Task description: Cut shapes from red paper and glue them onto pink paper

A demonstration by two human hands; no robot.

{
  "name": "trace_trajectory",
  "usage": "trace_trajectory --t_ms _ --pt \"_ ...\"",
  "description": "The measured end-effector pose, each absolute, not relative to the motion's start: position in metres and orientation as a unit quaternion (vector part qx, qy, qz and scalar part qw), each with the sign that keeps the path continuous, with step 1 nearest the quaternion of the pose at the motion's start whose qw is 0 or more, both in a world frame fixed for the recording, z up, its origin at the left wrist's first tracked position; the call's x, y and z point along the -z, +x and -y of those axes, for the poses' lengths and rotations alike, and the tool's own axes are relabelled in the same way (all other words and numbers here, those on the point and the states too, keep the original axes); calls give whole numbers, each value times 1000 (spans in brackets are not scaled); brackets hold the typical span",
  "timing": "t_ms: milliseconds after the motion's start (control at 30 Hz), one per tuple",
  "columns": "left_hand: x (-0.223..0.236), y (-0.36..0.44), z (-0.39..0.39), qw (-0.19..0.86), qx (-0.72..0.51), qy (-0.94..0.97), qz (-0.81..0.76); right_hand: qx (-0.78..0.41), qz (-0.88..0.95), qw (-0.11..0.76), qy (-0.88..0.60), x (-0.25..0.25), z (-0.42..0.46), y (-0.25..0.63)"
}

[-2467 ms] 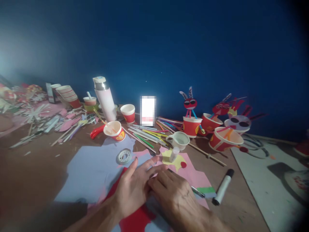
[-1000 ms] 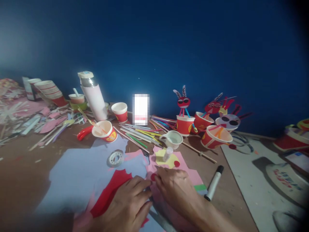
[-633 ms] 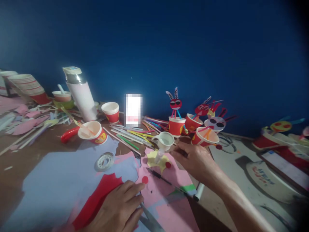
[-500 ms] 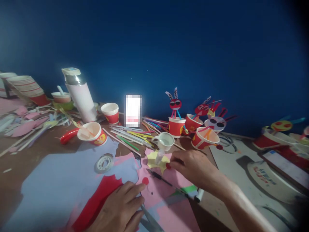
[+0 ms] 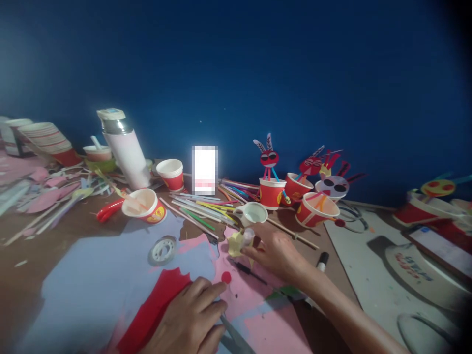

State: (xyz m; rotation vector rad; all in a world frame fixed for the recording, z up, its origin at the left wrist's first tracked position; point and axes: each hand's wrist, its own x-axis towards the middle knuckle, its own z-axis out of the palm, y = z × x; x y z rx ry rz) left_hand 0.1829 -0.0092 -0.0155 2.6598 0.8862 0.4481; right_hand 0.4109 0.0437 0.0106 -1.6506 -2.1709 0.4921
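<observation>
Right hand [image 5: 278, 248] has swung over from the red dot it was at half a second ago, and it's now at the small translucent bottle [image 5: 247, 238]. Left hand [image 5: 191, 314] has pretty much stayed put.

So the bottle's sitting on the yellow paper cutout [image 5: 233, 244], which lies on the pink paper [image 5: 271, 332]. On the right hand's grip: thumb and forefinger are right up against the bottle, or near enough, but it's too blurry there, so I can't tell if they've closed on it.

Left one is palm down over the red paper [image 5: 162, 295], fingers loosely bent. Can't tell if that grip has anything tucked under it, since the palm's hidden. Its fingertips are just beside a round red paper spot [image 5: 226, 277], and a grey blade [image 5: 236, 337], looks like scissors, pokes out from near the hand.

Black pen [image 5: 250, 272] is lying on the pink sheet below the right hand, and the black-capped marker [image 5: 322, 263] is partly hidden behind the forearm. Off to the left there's a tape roll [image 5: 156, 250] on the light-blue paper [image 5: 92, 275]. Further back on the tabletop [image 5: 25, 290]: a little handled cup [image 5: 255, 220], a pile of coloured straws [image 5: 199, 209], a tilted-looking flask [image 5: 125, 155] and a red paper cup [image 5: 272, 195] with a red-faced puppet [image 5: 269, 159] standing up out of it. Blue wall [image 5: 221, 64] behind the lot.
</observation>
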Motion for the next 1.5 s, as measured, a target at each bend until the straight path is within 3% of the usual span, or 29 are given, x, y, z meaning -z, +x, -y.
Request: trace_trajectory --t_ms 200,467,667,800,1233,1400,1500 --pt "12 186 15 108 -218 909 -339 -177 773 199 -576 -20 -38 406" --pt "8 181 15 137 -296 882 -340 -346 773 174 -503 -41 -22 400" --pt "17 173 13 276 -356 802 -392 -399 792 192 -420 -39 -15 394" --pt "17 169 13 394 -364 690 -486 -417 811 153 -381 -39 -10 388" --pt "7 169 13 511 -315 659 -453 -330 857 87 -386 -36 -6 384" --pt "-2 160 3 498 -427 532 -535 -332 842 125 -406 -38 -14 393" --pt "-3 158 -1 563 -425 492 -511 -363 830 164 -391 -39 -16 395"
